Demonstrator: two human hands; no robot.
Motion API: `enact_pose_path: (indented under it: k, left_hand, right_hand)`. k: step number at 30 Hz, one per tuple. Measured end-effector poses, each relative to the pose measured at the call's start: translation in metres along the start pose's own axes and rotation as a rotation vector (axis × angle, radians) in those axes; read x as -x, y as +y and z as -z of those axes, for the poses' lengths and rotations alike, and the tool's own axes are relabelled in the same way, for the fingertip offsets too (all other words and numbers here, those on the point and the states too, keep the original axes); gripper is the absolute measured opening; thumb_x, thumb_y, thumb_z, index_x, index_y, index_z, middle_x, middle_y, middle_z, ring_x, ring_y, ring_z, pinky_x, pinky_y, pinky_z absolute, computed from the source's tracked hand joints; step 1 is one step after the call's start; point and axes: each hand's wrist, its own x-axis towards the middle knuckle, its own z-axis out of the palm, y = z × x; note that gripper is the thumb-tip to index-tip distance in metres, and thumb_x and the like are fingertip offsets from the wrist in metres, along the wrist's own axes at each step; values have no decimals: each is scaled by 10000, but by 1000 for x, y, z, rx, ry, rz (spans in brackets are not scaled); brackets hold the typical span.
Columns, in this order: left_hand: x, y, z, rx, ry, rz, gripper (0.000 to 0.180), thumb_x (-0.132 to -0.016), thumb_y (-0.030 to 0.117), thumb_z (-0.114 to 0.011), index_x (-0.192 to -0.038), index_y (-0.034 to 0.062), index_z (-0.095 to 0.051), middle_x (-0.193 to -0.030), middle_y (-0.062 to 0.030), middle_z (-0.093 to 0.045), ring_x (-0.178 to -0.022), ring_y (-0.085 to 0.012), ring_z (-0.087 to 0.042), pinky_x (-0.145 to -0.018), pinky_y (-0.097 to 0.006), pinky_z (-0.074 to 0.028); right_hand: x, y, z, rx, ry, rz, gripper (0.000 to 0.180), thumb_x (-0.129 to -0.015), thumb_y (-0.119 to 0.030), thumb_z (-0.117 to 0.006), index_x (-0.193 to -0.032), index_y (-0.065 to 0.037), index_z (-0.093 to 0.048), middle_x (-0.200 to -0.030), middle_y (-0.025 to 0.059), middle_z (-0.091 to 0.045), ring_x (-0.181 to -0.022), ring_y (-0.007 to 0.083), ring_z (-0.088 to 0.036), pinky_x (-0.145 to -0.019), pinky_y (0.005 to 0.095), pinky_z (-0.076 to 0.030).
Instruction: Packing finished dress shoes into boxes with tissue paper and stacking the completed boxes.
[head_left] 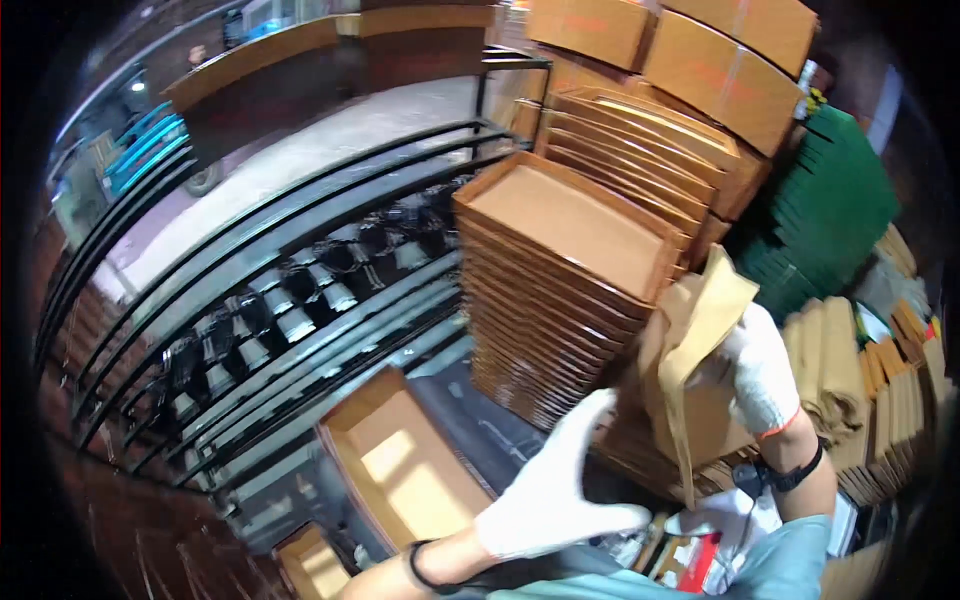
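Observation:
My right hand [765, 370], in a white glove, grips a thin tan folded cardboard piece [715, 305] at the right. It stands upright, and the fingers are partly hidden behind it. My left hand [560, 495], also white-gloved, holds nothing; its thumb and fingers are spread wide apart. Beyond it rises a tall stack of brown shallow trays [550, 310], the top one showing a flat tan bottom. An open brown tray [400, 440] with tan inner walls lies to the left of my left hand, with sunlight falling into it.
Black metal rails [300, 250] run along the left, above rows of black and silver parts. Cardboard boxes [725, 80] are piled at the back. A green corrugated panel [825, 210] leans at the right, near bundles of folded cardboard [890, 400]. A smaller tray [312, 562] lies at the bottom.

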Motion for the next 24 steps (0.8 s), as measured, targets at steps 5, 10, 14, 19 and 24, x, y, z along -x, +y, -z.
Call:
enact_pose_path:
  k: [5,10,14,19,24]
  left_hand:
    - [10,-31,14,-53,380,288,409,-1027,289,-817,-1285,-19,-744,-1088,-75,-802,-964,-196,-705,-882,-398,-585]
    - [130,-87,117,-83,830,461,301,-1019,157,-692,-1226,-50,-762,-1003,-134,-819,-890,-169,-720,-824,-380,-580]
    - [207,-115,145,-297,1003,503,330,-1009,85,-672,-1297,-61,-741,-1118,-140,-830,-1019,-169,-752,-925,-341,-593]
    - [244,-151,131,-356,1082,779,566,-1001,288,-834,-1423,-52,-670,-1367,-243,-754,-1259,-372,-714,-1041,-456,-562]
    - [251,-183,122,-316,1180,723,604,-1002,205,-831,-1507,-48,-616,-1354,-224,-763,-1242,-327,-723,-1088,-441,-565]
  right_hand:
    - [-45,8,-115,209,-478,-47,266,-1106,-197,-651,-1086,66,-682,-942,175,-772,-856,259,-807,-756,375,-645]
    - [-168,82,-242,640,-364,647,516,-994,-352,-693,-1300,63,-716,-1197,336,-733,-1120,489,-731,-1033,515,-590]
    - [-252,167,-363,905,-206,507,713,-973,-438,-698,-1487,46,-595,-1440,314,-625,-1372,522,-591,-1148,581,-521]
    - [-365,210,-422,1123,107,313,772,-985,-482,-680,-1570,14,-593,-1645,257,-565,-1510,436,-533,-1215,575,-451]
    - [-486,240,-405,1181,491,14,827,-1050,-582,-650,-1626,5,-566,-1618,267,-552,-1533,478,-481,-1314,585,-324]
